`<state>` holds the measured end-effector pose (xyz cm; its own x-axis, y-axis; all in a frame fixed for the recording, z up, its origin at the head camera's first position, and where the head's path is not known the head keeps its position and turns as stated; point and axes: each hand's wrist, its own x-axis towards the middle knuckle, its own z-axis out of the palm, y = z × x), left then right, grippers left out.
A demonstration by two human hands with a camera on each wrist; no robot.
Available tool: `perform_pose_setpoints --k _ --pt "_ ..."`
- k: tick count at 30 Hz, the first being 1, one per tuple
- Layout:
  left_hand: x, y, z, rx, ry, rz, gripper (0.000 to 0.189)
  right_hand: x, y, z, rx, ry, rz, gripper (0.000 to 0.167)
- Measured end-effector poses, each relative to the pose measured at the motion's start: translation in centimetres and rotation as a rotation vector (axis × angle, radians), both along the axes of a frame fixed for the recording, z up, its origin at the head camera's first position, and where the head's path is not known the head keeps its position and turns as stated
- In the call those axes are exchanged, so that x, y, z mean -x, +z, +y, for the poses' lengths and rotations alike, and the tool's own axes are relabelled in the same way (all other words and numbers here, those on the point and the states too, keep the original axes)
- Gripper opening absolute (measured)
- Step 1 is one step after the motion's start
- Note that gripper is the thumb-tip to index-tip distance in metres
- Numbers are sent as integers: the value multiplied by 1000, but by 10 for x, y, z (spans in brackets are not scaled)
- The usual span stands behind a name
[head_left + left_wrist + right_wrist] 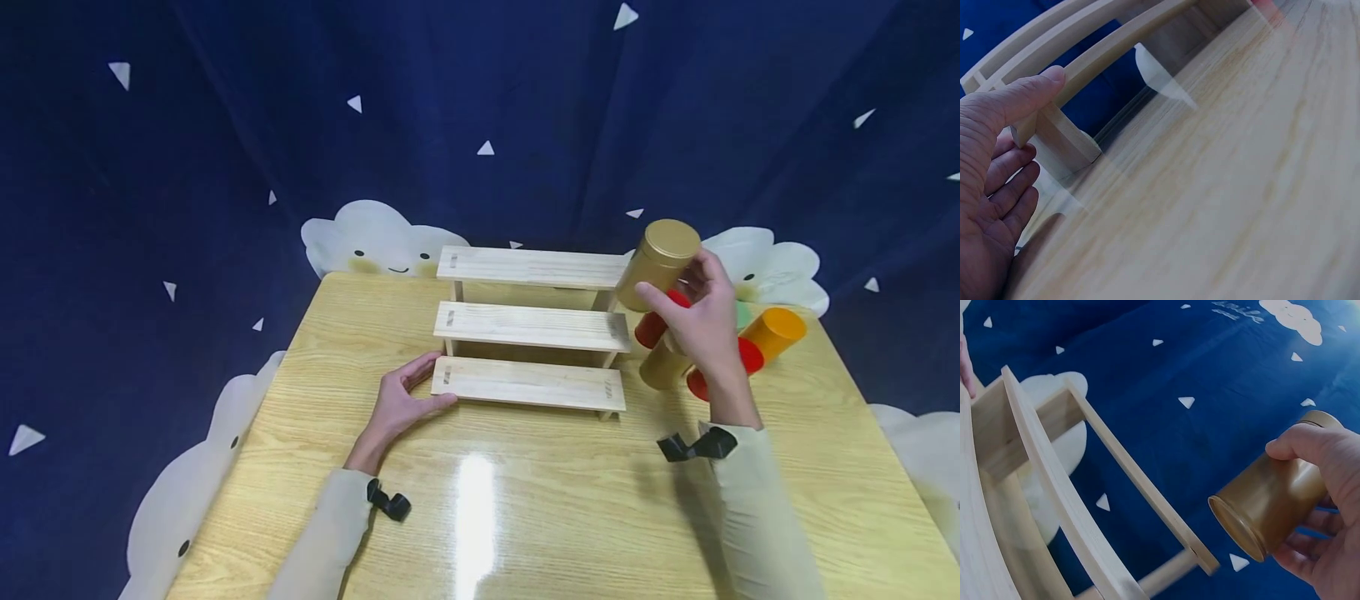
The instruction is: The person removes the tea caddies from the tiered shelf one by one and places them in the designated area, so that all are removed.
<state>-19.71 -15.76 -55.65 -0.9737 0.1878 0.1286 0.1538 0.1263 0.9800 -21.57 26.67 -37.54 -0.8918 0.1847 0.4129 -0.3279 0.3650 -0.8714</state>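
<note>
A three-tier wooden step shelf point(528, 323) of pale wood stands on the table. My left hand point(405, 404) grips the left end of its lowest board, with the thumb on the front edge; in the left wrist view the thumb point(1029, 94) lies along the board and the fingers curl below. My right hand point(705, 317) holds a gold cylindrical tin point(658, 262) by its side, raised near the right end of the top board. In the right wrist view the tin point(1272, 494) is tilted, thumb on one side and fingers on the other.
Right of the shelf, partly behind my right hand, are a second gold tin point(663, 364), red tins point(651, 331), an orange tin point(776, 331) and a green item point(742, 315). A dark blue curtain point(480, 100) with white triangles and clouds hangs behind the wooden table point(555, 500).
</note>
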Motion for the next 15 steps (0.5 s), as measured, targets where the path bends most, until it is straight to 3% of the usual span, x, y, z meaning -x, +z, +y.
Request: perform_pose_setpoints --k 15 --pt "0 -1 0 14 3 11 79 -21 -11 49 48 -139 13 62"
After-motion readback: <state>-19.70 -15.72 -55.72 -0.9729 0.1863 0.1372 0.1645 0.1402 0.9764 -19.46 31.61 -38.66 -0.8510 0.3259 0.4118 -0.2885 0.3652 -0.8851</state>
